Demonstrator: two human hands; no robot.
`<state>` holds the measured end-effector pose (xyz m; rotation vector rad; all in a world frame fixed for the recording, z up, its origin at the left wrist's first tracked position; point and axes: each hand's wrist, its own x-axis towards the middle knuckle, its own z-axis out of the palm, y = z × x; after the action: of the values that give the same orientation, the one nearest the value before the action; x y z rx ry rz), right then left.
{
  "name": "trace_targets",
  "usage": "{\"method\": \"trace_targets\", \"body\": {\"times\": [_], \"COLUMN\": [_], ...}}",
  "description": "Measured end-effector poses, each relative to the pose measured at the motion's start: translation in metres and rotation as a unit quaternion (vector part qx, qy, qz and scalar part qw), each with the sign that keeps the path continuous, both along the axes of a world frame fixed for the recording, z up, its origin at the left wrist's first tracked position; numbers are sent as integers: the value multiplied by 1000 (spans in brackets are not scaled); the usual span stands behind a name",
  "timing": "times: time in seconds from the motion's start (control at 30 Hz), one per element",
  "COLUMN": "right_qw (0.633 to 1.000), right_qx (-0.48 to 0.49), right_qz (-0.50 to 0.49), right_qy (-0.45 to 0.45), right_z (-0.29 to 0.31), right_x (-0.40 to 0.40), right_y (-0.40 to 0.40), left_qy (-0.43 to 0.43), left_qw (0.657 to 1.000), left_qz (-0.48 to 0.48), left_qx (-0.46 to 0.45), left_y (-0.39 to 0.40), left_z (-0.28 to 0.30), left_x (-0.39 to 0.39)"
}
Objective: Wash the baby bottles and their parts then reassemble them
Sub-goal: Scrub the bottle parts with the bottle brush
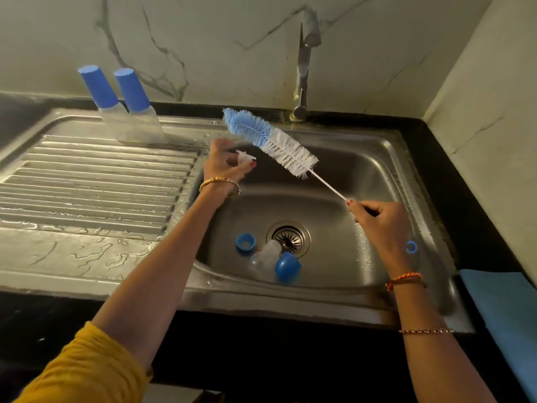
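Bottle brush (270, 142) – long axis diagonal, bristles up-left, right hand (377, 225) gripping.

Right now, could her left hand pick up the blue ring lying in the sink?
Probably not at once: the left hand is pinching a small white part. The blue ring lies uncovered below her forearm, so the way looks free once she puts that down.
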<state>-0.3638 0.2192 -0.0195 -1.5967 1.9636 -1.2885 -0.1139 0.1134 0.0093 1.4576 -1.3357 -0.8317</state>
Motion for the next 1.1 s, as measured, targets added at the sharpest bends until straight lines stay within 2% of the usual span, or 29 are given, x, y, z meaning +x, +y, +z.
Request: {"method": "trace_targets", "body": {"times": [0.17, 0.3, 0.47, 0.57, 0.67, 0.73, 0.83, 1.03, 1.1], "right_qw": [1000, 999, 999, 996, 980, 968, 951, 934, 929], "right_qx": [-8, -18, -10, -63, -123, -150, -169, -168, -167], "right_qz": [-1, -35, -14, -3, 7, 11, 22, 28, 32], "right_qy": [-6, 0, 38, 58, 154, 202, 257, 313, 328], "right_z": [-2, -2, -5, -8, -12, -11, -12, -13, -14], "right_x": [2, 1, 1, 2, -4, -6, -6, -5, 6], "right_y": [2, 2, 3, 1, -2, -4, -7, -8, -8], "left_qy": [1, 62, 55, 133, 224, 249, 205, 121, 154], "left_qw": [998, 996, 998, 990, 971, 965, 974, 991, 986], "left_qz": [59, 47, 26, 17, 17, 31, 79, 52, 56], "left_qx": [-21, -31, 12, 54, 78, 74, 52, 24, 9], "left_y": [-12, -14, -21, -25, -26, -31, -40, -44, -46], "left_z": [15, 19, 27, 33, 39, 39, 36, 35, 37], "left_x": [31, 49, 55, 53, 49, 46, 45, 37, 26]}}
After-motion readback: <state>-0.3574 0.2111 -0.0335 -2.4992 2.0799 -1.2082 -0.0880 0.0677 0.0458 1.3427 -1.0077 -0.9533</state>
